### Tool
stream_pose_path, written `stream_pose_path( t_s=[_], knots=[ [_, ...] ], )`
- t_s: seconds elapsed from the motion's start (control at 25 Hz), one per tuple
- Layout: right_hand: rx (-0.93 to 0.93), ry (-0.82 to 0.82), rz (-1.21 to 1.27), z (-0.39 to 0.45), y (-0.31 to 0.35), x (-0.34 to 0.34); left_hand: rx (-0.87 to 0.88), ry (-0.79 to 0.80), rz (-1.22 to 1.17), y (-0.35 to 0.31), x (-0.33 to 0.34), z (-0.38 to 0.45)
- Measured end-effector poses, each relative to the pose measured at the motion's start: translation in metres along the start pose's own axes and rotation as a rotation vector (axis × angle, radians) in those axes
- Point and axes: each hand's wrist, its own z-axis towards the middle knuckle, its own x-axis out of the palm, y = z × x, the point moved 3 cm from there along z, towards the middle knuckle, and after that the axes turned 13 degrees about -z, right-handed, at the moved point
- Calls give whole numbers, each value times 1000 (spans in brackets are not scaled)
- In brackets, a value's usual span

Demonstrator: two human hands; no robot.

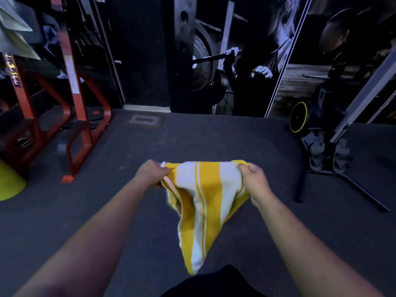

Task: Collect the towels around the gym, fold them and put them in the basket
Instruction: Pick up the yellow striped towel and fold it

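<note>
Far left: one yellow-green cone (pixel 9 185) stands on the dark floor (pixel 214 142), cut off by the frame edge.
Left background: one red metal frame (pixel 72 116) with bent legs stands on the floor, well apart from the hands.
Left hand: the left hand (pixel 150 174) reaches forward with its fingers curled round the towel's upper left corner — the cloth bunches inside the grip, and a pale-nailed fingertip shows at the top edge.
Towel: one yellow-and-white striped towel (pixel 203 202) is held in the air between the two hands, above the floor; its top edge stretches from hand to hand and the rest hangs down to a point near the dark clothing (pixel 214 284) at the bottom of the view.
Right hand: the right hand (pixel 255 179) pinches the upper right corner, thumb and curled fingers closed over the yellow edge.
Towel and fingers: both top corners sit inside the fingers; the lower corner hangs free, touching neither hand.
Right background: one black wheel with a yellow rim (pixel 299 121) sits near a machine's black legs (pixel 342 185).
Count: two hands, one towel — no other towel in view.
</note>
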Motion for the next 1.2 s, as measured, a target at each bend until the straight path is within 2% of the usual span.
stream_pose_path(
  t_s=[0.08, 0.2, 0.24, 0.28, 0.32, 0.4, 0.48, 0.56, 0.64, 0.72, 0.76, 0.84, 0.88, 0.96, 1.0, 1.04, 1.12, 1.2],
  knots=[
    [15, -51, -129, 6, 5, -12, -83, 44, -303, 5, -1, 2],
    [44, -198, -561, 15, 2, -39, -38, 88, -1048, -5, 2, -1],
    [57, -223, -585, 18, 1, -44, -17, 100, -1182, -6, 6, -2],
    [73, -210, -507, 21, -1, -47, -6, 114, -1185, -5, 14, -5],
    [96, -158, -349, 21, -2, -45, 8, 133, -1086, -2, 25, -9],
    [169, -4, -7, 14, -2, -36, 45, 144, -961, -1, 39, -19],
    [261, 75, 229, 1, 1, -33, 79, 130, -1074, -18, 32, -21],
    [290, 197, 246, -12, -1, -31, 134, 225, -1151, -39, 15, -21],
    [366, 402, 111, -27, -15, -21, 164, 342, -1169, -51, 2, -22],
    [454, 593, 63, -40, -35, -6, 189, 387, -1147, -56, -2, -25],
    [441, 635, 93, -44, -36, 1, 219, 402, -1148, -58, -2, -25],
    [341, 610, 255, -42, -32, 9, 265, 425, -1117, -57, -3, -25],
    [293, 547, 346, -40, -27, 10, 271, 430, -1013, -53, -4, -24],
    [199, 395, 411, -31, -21, 6, 220, 387, -602, -27, -2, -12],
    [162, 320, 359, -25, -21, 3, 167, 348, -421, -9, -1, -5],
    [130, 250, 280, -19, -21, -1, 113, 299, -348, 4, -3, -1],
    [64, 147, 201, -10, -19, -7, 69, 140, -461, 9, -11, 3],
    [30, 100, 341, -6, -8, -12, 87, 27, -801, -2, -18, 2]
  ],
)
